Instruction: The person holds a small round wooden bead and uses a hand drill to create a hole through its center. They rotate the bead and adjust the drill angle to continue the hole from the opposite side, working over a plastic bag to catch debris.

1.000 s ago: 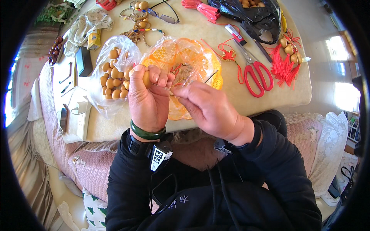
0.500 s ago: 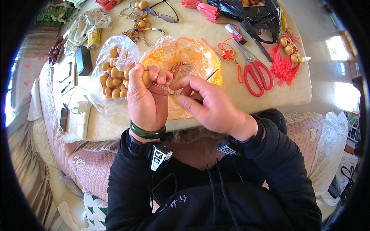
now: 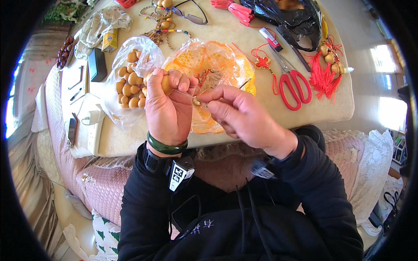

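Note:
My left hand [image 3: 169, 113], closed with the palm turned up, grips a small tan gourd [image 3: 166, 85] between thumb and fingers. A thin metal needle-like rod [image 3: 184, 94] runs from the gourd to my right hand [image 3: 244, 115], whose thumb and forefinger pinch its other end. Whether the rod's tip is inside the gourd I cannot tell. Beneath both hands lies an orange mesh basket [image 3: 180, 61] lined with clear plastic, with small bits inside. Left of my left hand, a clear plastic bag [image 3: 116, 108] holds several more tan gourds [image 3: 127, 90].
Red-handled scissors [image 3: 291, 90], a red knotted cord [image 3: 262, 62] and a red tassel with gourds [image 3: 326, 76] lie at right. A black plastic bag [image 3: 296, 19] and glasses [image 3: 191, 16] are at the back. A dark box [image 3: 97, 65] and white power strip [image 3: 94, 137] sit at left.
My right hand has drawn a little to the right, away from the left, and more of the rod shows between them. My left hand keeps its grip on the gourd.

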### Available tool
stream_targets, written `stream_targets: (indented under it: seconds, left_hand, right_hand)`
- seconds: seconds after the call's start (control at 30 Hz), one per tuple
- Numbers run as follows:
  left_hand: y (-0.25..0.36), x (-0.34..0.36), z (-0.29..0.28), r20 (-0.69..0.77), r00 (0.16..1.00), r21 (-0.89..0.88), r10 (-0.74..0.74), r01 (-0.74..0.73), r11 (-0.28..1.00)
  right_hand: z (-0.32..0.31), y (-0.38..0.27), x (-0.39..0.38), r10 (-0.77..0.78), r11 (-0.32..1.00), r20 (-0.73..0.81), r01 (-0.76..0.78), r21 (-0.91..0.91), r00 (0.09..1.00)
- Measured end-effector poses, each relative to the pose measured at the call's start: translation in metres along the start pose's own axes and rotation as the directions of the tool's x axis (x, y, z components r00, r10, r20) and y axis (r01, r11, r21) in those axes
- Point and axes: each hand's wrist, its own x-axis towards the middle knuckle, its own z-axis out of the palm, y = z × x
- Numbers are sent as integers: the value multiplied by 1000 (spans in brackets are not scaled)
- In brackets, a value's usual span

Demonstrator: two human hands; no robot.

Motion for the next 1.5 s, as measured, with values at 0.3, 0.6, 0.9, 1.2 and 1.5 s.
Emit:
stream_targets:
  seconds: [0.3, 0.6, 0.9, 1.2, 1.5]
  left_hand:
    - [1, 1, 0, 34, 999, -1, 7, -7, 1000]
    - [1, 1, 1, 32, 999, 59, 7, -9, 998]
    - [-1, 1, 1, 30, 1000, 20, -3, 2, 1000]
    - [-1, 0, 1, -16, 1000, 40, 6, -6, 999]
    - [1, 2, -1, -25, 999, 54, 44, -42, 998]
  right_hand:
    - [-3, -2, 0, -363, 799, 79, 354, -486, 928]
    - [-19, -7, 1, 478, 468, 377, -593, 655, 794]
    - [-5, 2, -2, -221, 936, 53, 227, -269, 974]
    - [-12, -5, 5, 242, 920, 162, -280, 275, 957]
    - [-14, -12, -7, -313, 533, 203, 349, -771, 928]
